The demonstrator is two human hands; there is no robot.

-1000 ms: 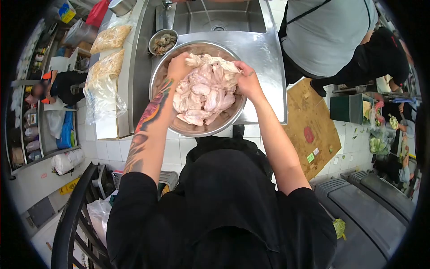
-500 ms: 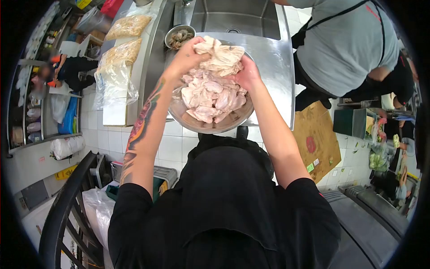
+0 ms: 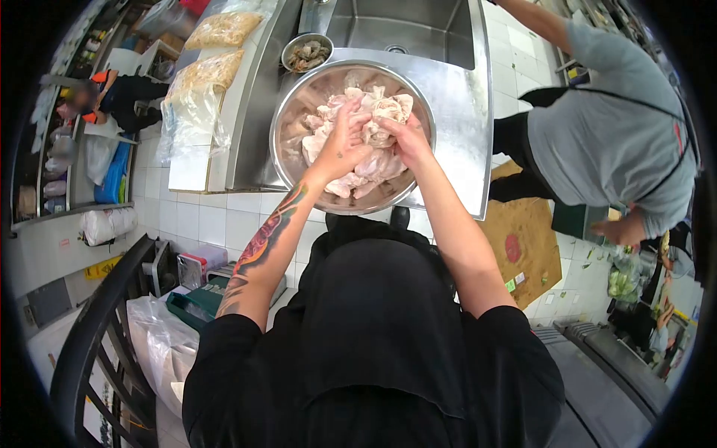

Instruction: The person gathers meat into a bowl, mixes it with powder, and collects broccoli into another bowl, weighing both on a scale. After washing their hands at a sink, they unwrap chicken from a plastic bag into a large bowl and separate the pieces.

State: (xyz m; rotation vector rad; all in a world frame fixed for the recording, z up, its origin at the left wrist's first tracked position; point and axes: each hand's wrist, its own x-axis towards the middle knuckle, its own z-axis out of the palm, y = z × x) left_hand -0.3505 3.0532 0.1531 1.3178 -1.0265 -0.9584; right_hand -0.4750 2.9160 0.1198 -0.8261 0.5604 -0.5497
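Observation:
A wide metal bowl [image 3: 279, 134] holds a heap of pale pink raw meat pieces, which look like chicken [image 3: 358, 181]. Over the heap is a cream, wrinkled cloth [image 3: 388, 112], bunched and twisted into a small bundle. My right hand [image 3: 408, 140] is closed on the bundle's right side, fingers and thumb pressed against it. On the other side lies my left hand [image 3: 348, 142], its fingers stretched out and fingertips right at the bundle. Both hands are inside the bowl's outline, and they hide part of the meat.
The bowl stands on a steel counter [image 3: 455, 134] before a sink [image 3: 403, 26]. A small bowl of shrimp-like pieces [image 3: 308, 54] is beside it. Bagged food [image 3: 198, 93] lies on the left worktop. A person in grey [image 3: 612, 142] stands close at right; cardboard [image 3: 523, 239] covers the floor there.
The loosely spread cloth is now bunched and twisted. My left hand moved right and down, its fingers now straighter. The person in grey shifted right, an arm stretched out.

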